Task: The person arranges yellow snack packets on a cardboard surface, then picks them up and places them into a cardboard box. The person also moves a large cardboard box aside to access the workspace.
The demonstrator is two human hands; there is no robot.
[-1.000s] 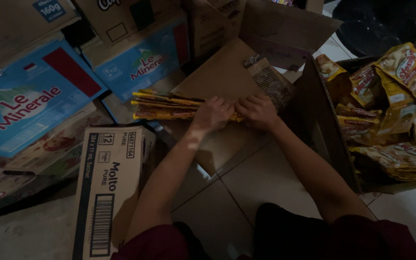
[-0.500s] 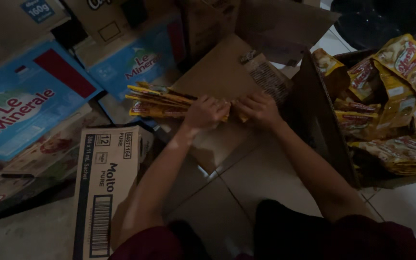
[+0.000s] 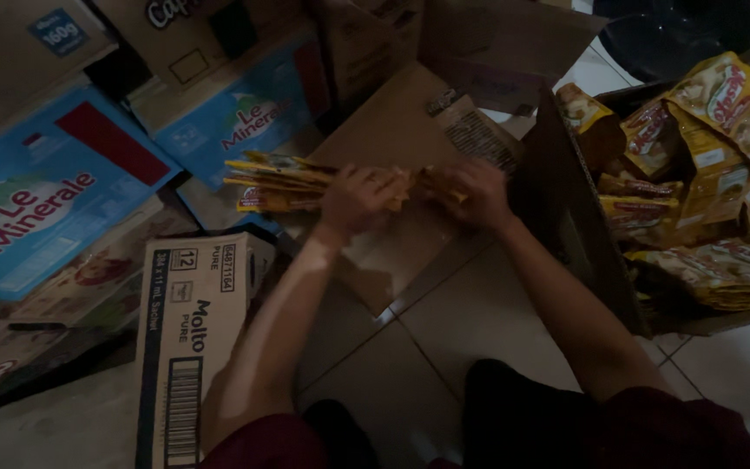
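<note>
Left hand [image 3: 353, 201] and right hand [image 3: 476, 193] both clamped round a stack of flat yellow foil sachets [image 3: 292, 182], held over a brown flattened cardboard sheet [image 3: 392, 143]. Loads more yellow snack packets [image 3: 705, 165] heaped in the open dark carton [image 3: 566, 200], probably unsorted, too dim to tell.

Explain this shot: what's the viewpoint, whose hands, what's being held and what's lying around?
There is no machine here, just one camera worn on a person's head, looking down at their own bare arms. Both hands, left hand and right hand, grip a bundle of yellow sachets over a flat brown cardboard sheet on the tiled floor. Flattened blue cartons and a white carton lie to the left. An open box of yellow packets sits on the right.
</note>
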